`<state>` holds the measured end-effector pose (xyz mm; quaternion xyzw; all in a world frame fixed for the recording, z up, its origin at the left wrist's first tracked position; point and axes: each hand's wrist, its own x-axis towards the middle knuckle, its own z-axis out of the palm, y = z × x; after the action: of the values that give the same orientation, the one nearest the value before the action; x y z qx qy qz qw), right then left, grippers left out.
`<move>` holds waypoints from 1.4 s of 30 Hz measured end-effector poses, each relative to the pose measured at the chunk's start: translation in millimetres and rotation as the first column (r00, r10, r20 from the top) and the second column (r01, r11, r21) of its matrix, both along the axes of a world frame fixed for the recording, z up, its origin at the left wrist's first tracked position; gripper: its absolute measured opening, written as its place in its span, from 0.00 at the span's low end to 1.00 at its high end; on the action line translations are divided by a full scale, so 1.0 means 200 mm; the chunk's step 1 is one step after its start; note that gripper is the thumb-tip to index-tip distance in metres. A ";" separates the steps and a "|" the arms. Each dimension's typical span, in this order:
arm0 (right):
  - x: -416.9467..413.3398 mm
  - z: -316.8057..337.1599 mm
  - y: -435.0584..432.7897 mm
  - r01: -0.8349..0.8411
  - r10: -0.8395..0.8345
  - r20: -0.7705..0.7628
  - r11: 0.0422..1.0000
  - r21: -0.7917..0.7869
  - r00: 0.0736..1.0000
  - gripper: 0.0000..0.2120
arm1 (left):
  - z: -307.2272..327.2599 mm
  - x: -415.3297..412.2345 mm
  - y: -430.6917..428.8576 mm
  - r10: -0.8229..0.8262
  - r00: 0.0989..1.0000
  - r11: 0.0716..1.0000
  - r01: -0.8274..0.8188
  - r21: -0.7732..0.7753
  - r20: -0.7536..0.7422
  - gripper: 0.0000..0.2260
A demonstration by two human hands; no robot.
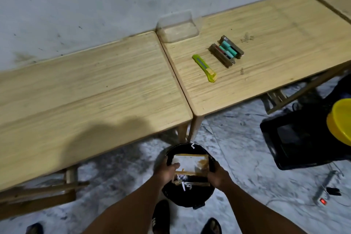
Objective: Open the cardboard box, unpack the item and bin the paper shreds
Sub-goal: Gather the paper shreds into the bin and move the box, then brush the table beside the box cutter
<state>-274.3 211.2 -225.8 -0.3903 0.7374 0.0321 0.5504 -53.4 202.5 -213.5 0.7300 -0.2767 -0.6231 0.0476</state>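
Observation:
A small cardboard box (190,164) is tipped over a round black bin (188,195) on the floor. My left hand (166,172) grips its left side and my right hand (218,176) grips its right side. White paper shreds (183,183) hang from the box's lower opening into the bin. One shred (192,146) lies on the bin's far rim. The unpacked item (227,51), a brown holder with teal cylinders, rests on the right table. A yellow-green utility knife (204,67) lies beside it.
Two low wooden tables (85,85) stand along a grey wall. A clear plastic container (177,26) sits at the wall. On the floor to the right are a black crate (296,138), a yellow lid (341,119) and a power strip (322,189). My feet in black sandals (161,218) are below.

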 end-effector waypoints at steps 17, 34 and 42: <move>0.07 1.08 -0.58 -0.200 -0.032 -0.304 0.687 -0.699 0.952 0.13 | 0.97 0.10 -0.45 -0.516 0.857 0.855 0.515 -0.055 0.004 0.20; -0.05 1.09 -1.74 -0.467 0.139 -0.533 0.692 -0.551 0.835 0.33 | 0.91 0.22 -1.40 -0.105 0.698 0.730 0.537 -0.422 0.708 0.39; 0.02 0.88 -1.88 -0.488 0.100 -0.614 0.710 -0.507 0.783 0.48 | 0.55 0.29 -1.43 -0.133 0.532 0.659 0.678 -0.326 0.836 0.31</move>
<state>-269.4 -164.2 -50.1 -0.6459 0.7509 -0.0212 0.1362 4.1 -84.0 -103.6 0.7652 -0.6317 -0.1241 0.0083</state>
